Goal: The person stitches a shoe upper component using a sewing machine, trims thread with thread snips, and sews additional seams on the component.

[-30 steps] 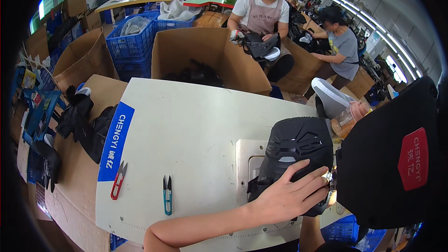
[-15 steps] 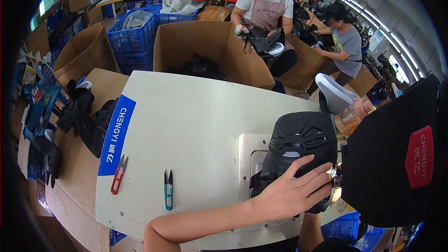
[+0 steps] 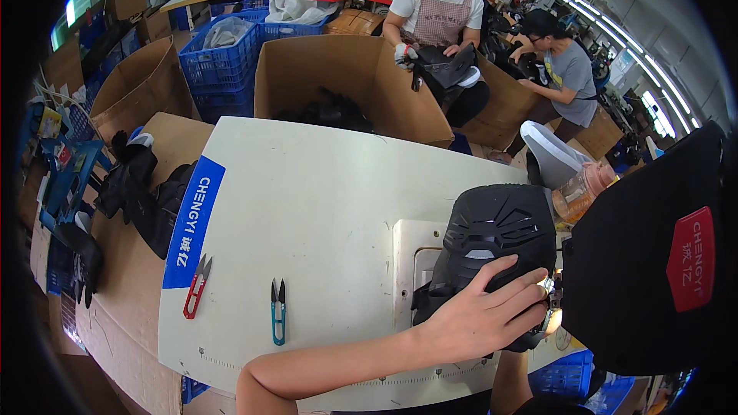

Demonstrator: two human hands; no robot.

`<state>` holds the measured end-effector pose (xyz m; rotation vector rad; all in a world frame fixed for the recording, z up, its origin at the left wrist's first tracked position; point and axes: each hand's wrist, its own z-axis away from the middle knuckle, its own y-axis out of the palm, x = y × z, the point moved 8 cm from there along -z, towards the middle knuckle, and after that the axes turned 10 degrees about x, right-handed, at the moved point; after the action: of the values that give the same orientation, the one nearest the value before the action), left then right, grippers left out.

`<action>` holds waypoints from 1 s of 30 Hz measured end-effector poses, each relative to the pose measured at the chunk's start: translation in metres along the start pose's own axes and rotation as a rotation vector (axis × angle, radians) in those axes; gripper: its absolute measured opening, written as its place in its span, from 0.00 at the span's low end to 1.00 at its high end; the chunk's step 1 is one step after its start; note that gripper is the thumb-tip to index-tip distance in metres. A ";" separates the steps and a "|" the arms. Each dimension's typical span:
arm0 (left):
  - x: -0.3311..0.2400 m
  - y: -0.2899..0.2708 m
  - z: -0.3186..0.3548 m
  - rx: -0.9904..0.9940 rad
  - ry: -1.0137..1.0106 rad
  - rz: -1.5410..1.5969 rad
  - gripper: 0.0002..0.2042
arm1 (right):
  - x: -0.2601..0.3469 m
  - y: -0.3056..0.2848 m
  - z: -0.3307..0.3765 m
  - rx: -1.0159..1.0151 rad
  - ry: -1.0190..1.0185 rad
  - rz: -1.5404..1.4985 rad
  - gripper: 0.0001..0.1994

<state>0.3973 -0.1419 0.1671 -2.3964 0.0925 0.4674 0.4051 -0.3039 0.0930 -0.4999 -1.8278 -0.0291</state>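
Note:
A black knee-pad-like piece with a ridged, moulded shell is at the needle end of a black sewing machine. My left hand lies across its near part, fingers spread, fingertips close to the lit needle area. My right forearm rises from the lower edge beneath the piece; the piece and my left hand hide the right hand and its fingers. On the pale table to the left lie teal thread snips and red-handled thread snips, both untouched.
A pink-lidded bottle stands behind the machine. Beyond the table is a large cardboard box with black pieces inside. Black pieces lie on cardboard at left. Two co-workers handle black pieces at the back; blue crates are stacked behind.
My hands and the black piece stay in place. At the back, the co-worker in the checked apron has shifted a black piece and now has both hands on it.

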 end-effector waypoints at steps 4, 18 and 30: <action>0.000 0.001 -0.001 0.009 -0.001 0.004 0.13 | 0.000 -0.002 -0.006 0.005 -0.001 0.010 0.18; -0.001 0.002 0.000 0.008 0.007 -0.005 0.13 | 0.006 -0.015 -0.036 0.029 -0.019 0.091 0.19; -0.002 -0.001 -0.001 0.007 0.020 -0.011 0.13 | -0.034 -0.061 -0.306 0.043 -0.054 0.610 0.20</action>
<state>0.3963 -0.1420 0.1692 -2.3938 0.0904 0.4373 0.6700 -0.4526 0.1729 -1.0141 -1.6564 0.4400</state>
